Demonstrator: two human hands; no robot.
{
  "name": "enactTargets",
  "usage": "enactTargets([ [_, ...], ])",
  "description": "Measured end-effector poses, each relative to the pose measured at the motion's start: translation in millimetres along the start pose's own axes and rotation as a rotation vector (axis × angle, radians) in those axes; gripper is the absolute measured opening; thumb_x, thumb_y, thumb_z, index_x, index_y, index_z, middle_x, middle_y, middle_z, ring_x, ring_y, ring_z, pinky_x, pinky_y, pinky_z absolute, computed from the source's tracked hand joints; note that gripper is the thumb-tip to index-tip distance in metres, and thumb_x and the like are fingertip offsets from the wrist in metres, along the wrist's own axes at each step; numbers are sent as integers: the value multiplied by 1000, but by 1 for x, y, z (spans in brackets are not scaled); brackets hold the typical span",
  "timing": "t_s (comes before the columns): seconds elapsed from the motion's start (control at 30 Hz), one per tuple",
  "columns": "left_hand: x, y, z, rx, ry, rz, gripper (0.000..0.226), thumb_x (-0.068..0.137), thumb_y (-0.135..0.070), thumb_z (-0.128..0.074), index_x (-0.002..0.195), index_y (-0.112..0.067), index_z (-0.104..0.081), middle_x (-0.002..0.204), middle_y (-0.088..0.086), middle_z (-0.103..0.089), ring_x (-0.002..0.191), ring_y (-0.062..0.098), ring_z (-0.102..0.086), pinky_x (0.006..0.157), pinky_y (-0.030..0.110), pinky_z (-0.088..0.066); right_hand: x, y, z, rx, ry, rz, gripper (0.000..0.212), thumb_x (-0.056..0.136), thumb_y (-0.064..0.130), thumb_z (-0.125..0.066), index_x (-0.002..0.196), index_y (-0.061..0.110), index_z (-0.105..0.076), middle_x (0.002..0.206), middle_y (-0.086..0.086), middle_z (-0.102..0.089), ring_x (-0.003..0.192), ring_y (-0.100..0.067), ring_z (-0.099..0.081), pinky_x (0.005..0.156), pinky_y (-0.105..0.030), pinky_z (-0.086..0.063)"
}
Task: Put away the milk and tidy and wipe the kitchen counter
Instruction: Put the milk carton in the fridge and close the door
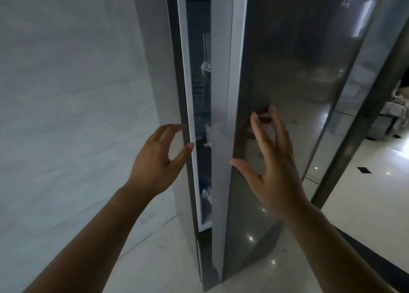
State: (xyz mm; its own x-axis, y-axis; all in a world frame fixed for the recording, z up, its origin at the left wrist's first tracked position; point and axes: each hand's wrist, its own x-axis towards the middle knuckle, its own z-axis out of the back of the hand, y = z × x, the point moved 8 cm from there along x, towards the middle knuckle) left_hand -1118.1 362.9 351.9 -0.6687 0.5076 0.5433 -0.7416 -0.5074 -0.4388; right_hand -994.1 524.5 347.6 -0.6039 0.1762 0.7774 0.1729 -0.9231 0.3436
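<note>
At centre, fridge door (276, 93) stands ajar; interior dim, milk not identifiable. Left hand (155, 160) spread, thumb touching the fridge's white edge; right hand (272, 166) spread against door.

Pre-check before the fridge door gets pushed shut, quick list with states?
1. Dark glossy steel fridge door ajar, narrow gap: ok.
2. Left hand empty, fingers open, but fingertips at the white cabinet edge beside the gap: not ok, pinch risk.
3. Right hand empty, spread against the door face: ok.
4. Shelf items clear of the closing door: cannot tell.
5. Milk inside: cannot tell.
</note>
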Motion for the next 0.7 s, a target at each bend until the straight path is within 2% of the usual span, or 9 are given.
enactTargets([
  [0.1, 22, 9, 3, -27, -54, -9, 62, 87, -63, -34, 136, -27, -41, 141, -1, -46, 125, 19, -46, 95, 37, -46, 22, -10, -24, -18, 3, 46, 78, 81, 57, -55, 144, 34, -15, 155, -3, -4, 142, -30, -13, 103, -52, -39],
  [0.23, 48, 19, 3, -69, -108, -41, 69, 82, -70, -28, 137, -31, -39, 141, -5, -46, 125, 16, -46, 96, 29, -38, 50, -25, -59, -68, 28, 88, 77, 81, 57, -55, 145, 34, -17, 156, -3, -6, 143, -31, -10, 107, -37, -20],
  [0.3, 58, 22, -2, -94, -101, -67, 70, 82, -70, -32, 138, -30, -37, 141, -5, -46, 123, 13, -46, 94, 24, -36, 63, -34, -76, -87, 51, 77, 81, 80, 55, -58, 145, 32, -16, 156, -1, -2, 143, -30, -9, 107, -40, -25],
  [0.4, 71, 27, -13, -95, -86, -34, 76, 78, -68, -43, 142, -28, -31, 142, -3, -44, 120, 10, -46, 91, 22, -38, 75, -47, -92, -138, 48, 50, 86, 77, 50, -63, 146, 31, -15, 155, -1, 0, 143, -30, -2, 106, -53, -33],
  [0.5, 77, 30, -22, -105, -92, -11, 77, 76, -60, -49, 143, -31, -26, 139, -5, -45, 113, -2, -44, 88, 14, -37, 76, -55, -98, -147, 8, 95, 85, 76, 54, -62, 145, 27, -21, 155, -3, -3, 142, -26, 2, 107, -52, -28],
  [0.6, 74, 31, -27, -123, -128, 20, 66, 75, -65, -44, 134, -47, -19, 131, -19, -38, 104, -20, -41, 84, 3, -33, 75, -63, -101, -152, -10, 134, 83, 78, 57, -60, 145, 26, -21, 155, -5, -4, 142, -27, 2, 109, -49, -21],
  [0.7, 69, 35, -31, -81, -170, 101, 62, 79, -67, -43, 134, -45, -25, 130, -21, -38, 104, -18, -42, 82, -1, -33, 74, -65, -104, -148, -11, 167, 80, 81, 56, -58, 145, 26, -21, 154, -7, -7, 143, -29, 1, 113, -45, -13],
])
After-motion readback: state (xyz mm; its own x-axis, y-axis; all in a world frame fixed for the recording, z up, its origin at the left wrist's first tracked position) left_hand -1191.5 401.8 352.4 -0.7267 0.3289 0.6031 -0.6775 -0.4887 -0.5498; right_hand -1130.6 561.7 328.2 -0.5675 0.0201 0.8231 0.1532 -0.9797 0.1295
